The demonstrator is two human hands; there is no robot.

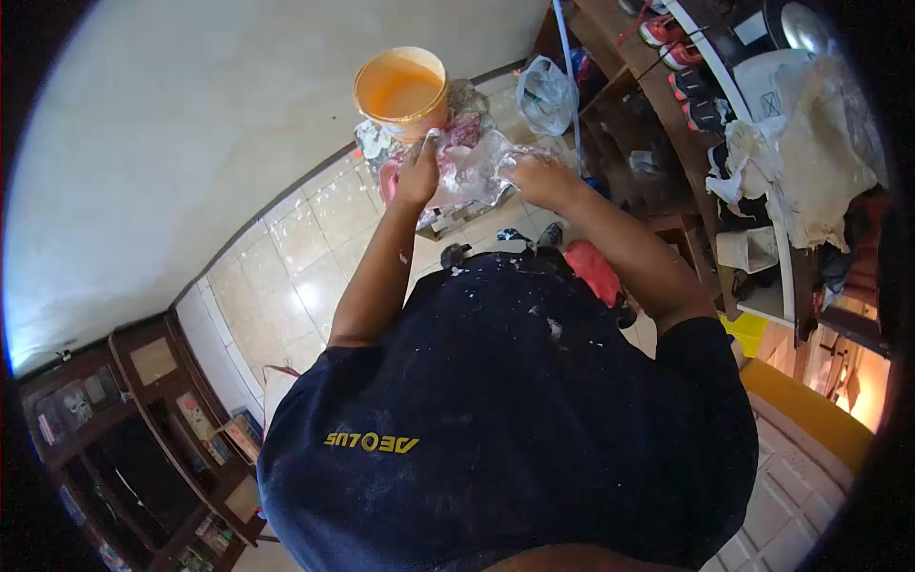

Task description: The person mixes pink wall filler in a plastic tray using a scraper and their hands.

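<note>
My left hand (416, 173) and my right hand (534, 177) are both closed on a crumpled sheet of clear plastic (472, 164), paint-stained and held in front of my body. Just beyond my left hand stands an orange bucket (400, 91) with orange paint inside, resting on more crumpled plastic. My dark blue shirt (496, 410), speckled with white, fills the lower part of the view.
The floor is pale tile (305, 253) along a white wall (191, 124). A clear plastic bag (545, 95) lies past the bucket. A red cloth (593, 270) lies near my feet. Shelves with shoes (688, 91) and white sacks (820, 143) stand on the right, a wooden cabinet (143, 410) at lower left.
</note>
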